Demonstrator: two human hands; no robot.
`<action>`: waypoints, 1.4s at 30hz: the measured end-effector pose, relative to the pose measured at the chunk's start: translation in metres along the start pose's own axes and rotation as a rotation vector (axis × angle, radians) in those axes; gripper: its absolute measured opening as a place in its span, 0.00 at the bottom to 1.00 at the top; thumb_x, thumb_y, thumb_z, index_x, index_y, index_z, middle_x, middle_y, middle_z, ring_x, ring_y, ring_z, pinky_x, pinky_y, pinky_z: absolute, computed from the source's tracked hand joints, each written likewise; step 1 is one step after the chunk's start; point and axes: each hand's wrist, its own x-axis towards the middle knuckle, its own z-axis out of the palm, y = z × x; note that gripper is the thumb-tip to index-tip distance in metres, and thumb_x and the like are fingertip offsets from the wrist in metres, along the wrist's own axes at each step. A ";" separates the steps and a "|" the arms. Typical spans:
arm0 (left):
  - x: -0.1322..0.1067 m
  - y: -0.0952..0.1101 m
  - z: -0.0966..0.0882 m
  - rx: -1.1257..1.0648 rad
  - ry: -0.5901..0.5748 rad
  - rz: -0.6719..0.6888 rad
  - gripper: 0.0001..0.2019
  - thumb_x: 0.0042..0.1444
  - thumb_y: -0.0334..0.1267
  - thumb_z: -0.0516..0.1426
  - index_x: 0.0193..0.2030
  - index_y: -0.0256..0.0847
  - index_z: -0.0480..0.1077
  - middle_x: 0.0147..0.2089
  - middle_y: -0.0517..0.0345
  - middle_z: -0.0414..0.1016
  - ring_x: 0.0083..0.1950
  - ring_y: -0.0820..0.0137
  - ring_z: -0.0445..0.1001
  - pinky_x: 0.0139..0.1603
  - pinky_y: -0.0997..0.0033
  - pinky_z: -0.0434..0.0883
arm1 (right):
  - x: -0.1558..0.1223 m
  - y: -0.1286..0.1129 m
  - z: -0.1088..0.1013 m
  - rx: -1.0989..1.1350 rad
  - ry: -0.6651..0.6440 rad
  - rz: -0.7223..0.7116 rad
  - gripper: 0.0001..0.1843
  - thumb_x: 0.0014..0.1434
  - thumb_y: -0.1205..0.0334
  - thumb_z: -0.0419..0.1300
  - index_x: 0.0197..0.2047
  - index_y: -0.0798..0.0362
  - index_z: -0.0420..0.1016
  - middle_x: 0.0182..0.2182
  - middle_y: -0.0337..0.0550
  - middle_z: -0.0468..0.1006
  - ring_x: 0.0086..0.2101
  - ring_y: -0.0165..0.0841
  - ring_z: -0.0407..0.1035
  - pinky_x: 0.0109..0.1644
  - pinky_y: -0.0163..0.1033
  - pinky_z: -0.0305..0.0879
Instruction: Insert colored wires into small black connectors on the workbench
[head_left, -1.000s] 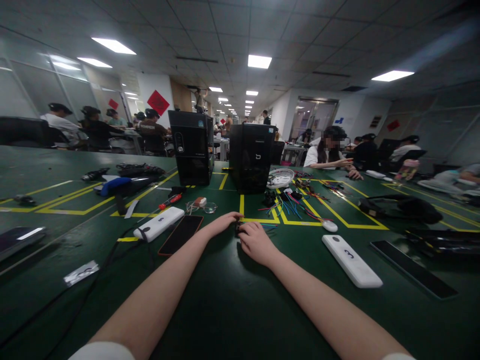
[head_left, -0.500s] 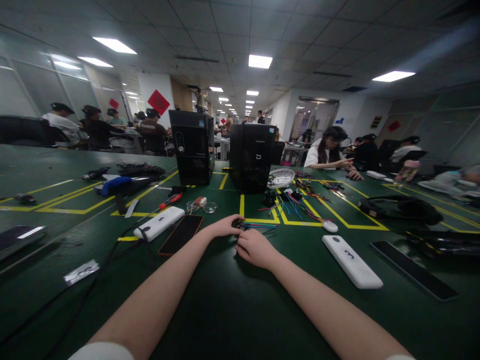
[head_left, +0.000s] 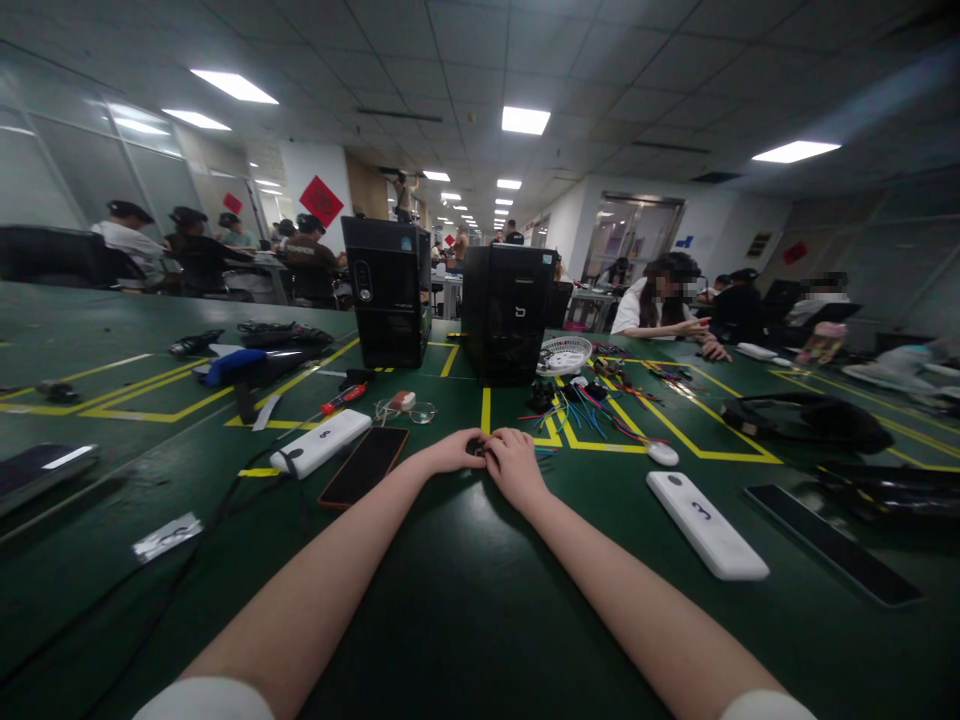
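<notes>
My left hand is closed in a pinch around a small dark piece, too small and covered to make out fully. Against it, my right hand has its fingers curled over the same piece. Thin coloured wires, blue and red among them, stick out past the right hand's knuckles. Both hands rest low over the green table. Just left of them lies a dark phone with a brown edge. Behind the hands stands a black computer tower.
Another tower stands back left. More wires and a white basket lie right of centre. White power banks flank my arms. Glasses, a red screwdriver and a black cable are leftward. A person sits across.
My right hand has shifted slightly up and right, closing in over the small piece and covering more of the wires. The left hand stays nearly in place.
</notes>
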 end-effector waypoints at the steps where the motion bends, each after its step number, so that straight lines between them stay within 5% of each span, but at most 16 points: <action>1: 0.000 0.000 0.000 0.002 -0.001 0.007 0.16 0.46 0.38 0.59 0.42 0.36 0.68 0.41 0.55 0.72 0.43 0.65 0.70 0.46 0.68 0.65 | 0.001 0.000 0.001 0.004 0.002 0.004 0.08 0.58 0.65 0.52 0.38 0.52 0.71 0.40 0.45 0.70 0.43 0.37 0.59 0.48 0.44 0.52; 15: 0.003 -0.001 0.001 0.060 -0.016 0.060 0.14 0.45 0.38 0.60 0.39 0.35 0.67 0.38 0.56 0.70 0.41 0.66 0.68 0.43 0.69 0.65 | 0.000 -0.001 0.007 0.038 0.006 -0.006 0.05 0.57 0.68 0.51 0.36 0.54 0.67 0.40 0.46 0.69 0.43 0.37 0.58 0.49 0.43 0.51; 23: 0.002 -0.006 0.001 0.074 0.007 0.032 0.19 0.44 0.41 0.62 0.44 0.35 0.68 0.43 0.53 0.71 0.45 0.63 0.69 0.47 0.67 0.65 | -0.001 0.007 -0.002 0.132 0.139 0.117 0.08 0.59 0.68 0.47 0.36 0.55 0.66 0.35 0.46 0.68 0.39 0.36 0.60 0.45 0.42 0.54; 31: 0.002 -0.012 0.003 0.059 0.138 -0.026 0.18 0.46 0.39 0.60 0.45 0.35 0.69 0.44 0.50 0.73 0.46 0.62 0.70 0.50 0.66 0.65 | -0.012 0.004 -0.008 0.228 -0.149 -0.206 0.04 0.57 0.64 0.54 0.35 0.53 0.69 0.35 0.44 0.69 0.39 0.33 0.62 0.43 0.38 0.58; 37: 0.002 -0.013 0.004 0.059 0.110 -0.012 0.20 0.45 0.42 0.61 0.45 0.36 0.70 0.44 0.51 0.73 0.45 0.62 0.71 0.49 0.65 0.66 | -0.007 0.021 -0.007 0.111 0.009 0.006 0.10 0.56 0.67 0.53 0.43 0.54 0.69 0.38 0.46 0.70 0.41 0.36 0.61 0.44 0.41 0.56; 42: 0.003 -0.017 0.008 0.102 0.114 -0.013 0.22 0.44 0.44 0.61 0.47 0.38 0.70 0.47 0.51 0.73 0.47 0.61 0.70 0.50 0.65 0.65 | -0.003 0.034 -0.002 -0.023 -0.004 -0.001 0.08 0.56 0.68 0.54 0.39 0.53 0.70 0.38 0.45 0.69 0.40 0.36 0.60 0.43 0.40 0.55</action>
